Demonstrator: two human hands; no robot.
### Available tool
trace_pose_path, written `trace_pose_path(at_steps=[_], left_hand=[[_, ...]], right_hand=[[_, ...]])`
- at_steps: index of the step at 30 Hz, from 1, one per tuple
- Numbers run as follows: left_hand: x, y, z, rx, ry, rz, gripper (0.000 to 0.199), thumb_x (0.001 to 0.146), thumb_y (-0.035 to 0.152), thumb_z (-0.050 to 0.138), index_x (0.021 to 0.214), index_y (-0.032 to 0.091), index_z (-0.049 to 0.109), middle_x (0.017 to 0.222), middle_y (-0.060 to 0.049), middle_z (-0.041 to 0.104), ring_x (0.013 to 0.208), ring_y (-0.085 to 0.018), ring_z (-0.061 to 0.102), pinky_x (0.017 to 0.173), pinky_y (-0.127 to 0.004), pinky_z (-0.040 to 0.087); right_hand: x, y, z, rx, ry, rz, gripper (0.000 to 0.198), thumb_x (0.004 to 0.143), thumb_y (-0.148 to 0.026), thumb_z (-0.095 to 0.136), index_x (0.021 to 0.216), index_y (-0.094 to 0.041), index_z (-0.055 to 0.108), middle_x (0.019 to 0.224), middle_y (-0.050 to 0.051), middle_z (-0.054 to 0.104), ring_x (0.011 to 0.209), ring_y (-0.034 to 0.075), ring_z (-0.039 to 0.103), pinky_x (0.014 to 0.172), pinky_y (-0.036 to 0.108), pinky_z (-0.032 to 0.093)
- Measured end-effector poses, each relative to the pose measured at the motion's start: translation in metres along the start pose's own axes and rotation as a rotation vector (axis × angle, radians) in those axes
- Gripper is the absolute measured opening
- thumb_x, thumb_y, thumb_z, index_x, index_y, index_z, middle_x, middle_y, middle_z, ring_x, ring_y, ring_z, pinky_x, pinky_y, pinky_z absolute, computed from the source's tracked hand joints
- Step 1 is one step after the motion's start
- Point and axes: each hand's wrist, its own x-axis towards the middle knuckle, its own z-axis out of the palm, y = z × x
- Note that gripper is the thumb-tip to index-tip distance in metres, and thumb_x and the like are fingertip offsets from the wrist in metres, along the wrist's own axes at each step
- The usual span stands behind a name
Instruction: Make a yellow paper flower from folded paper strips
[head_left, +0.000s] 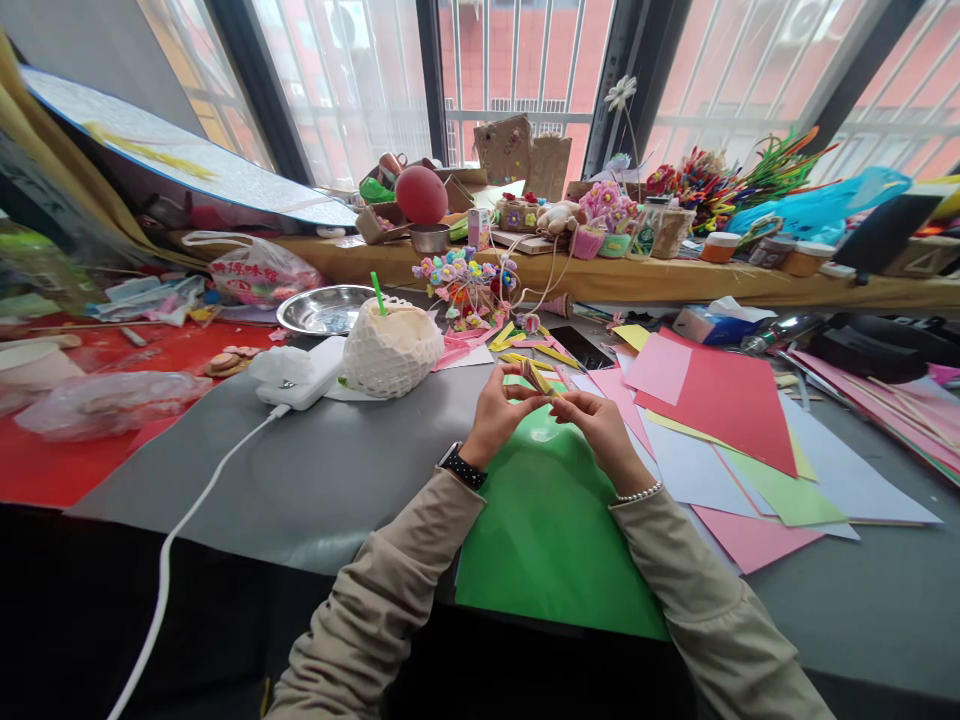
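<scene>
Both hands meet above a green sheet point(555, 530) at the table's front edge. Between the fingers of my left hand point(499, 410) is a small bundle of folded paper strips point(536, 378), yellowish with darker edges. My right hand point(596, 425) pinches the lower right end of the same bundle with thumb and forefinger. Just beyond the hands lie loose yellow and pink paper strips point(517, 340) and a dark phone point(581, 348). How the strips are joined is too small to tell.
Coloured paper sheets point(720, 400) overlap on the right. To the left stand a net-wrapped coconut point(394, 350) with a green straw, a white power strip point(304, 378) with its cable, and a metal plate point(326, 308). Craft flowers point(469, 285) and jars point(720, 247) line the back.
</scene>
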Motion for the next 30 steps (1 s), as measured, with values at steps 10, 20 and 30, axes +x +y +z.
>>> trace_pose_path(at_steps=[10, 20, 30], left_hand=[[0.0042, -0.0066, 0.0012, -0.242, -0.180, -0.084, 0.049, 0.053, 0.021, 0.072, 0.096, 0.014, 0.050, 0.083, -0.006, 0.065, 0.082, -0.018, 0.060, 0.079, -0.034, 0.043], [0.0021, -0.0035, 0.0015, -0.185, -0.245, -0.113, 0.026, 0.061, 0.029, 0.067, 0.083, 0.014, 0.066, 0.087, -0.005, 0.065, 0.086, -0.017, 0.056, 0.084, -0.031, 0.038], [0.0028, -0.0050, 0.0023, -0.450, -0.302, -0.234, 0.027, 0.059, 0.034, 0.069, 0.076, 0.014, 0.066, 0.076, -0.004, 0.062, 0.068, -0.011, 0.055, 0.071, -0.028, 0.041]], right_hand=[[0.0003, -0.0036, 0.0008, 0.258, -0.009, 0.180, 0.033, 0.060, -0.045, 0.065, 0.074, -0.016, 0.066, 0.066, 0.003, 0.063, 0.064, 0.013, 0.057, 0.064, 0.027, 0.045], [0.0009, -0.0035, 0.0022, 0.342, -0.166, 0.271, 0.034, 0.066, -0.049, 0.060, 0.067, -0.015, 0.065, 0.061, 0.004, 0.062, 0.058, 0.012, 0.057, 0.060, 0.026, 0.047], [-0.0011, -0.0026, 0.0037, 0.296, -0.247, 0.178, 0.036, 0.074, -0.050, 0.048, 0.089, -0.021, 0.063, 0.068, 0.002, 0.063, 0.057, 0.012, 0.055, 0.056, 0.025, 0.046]])
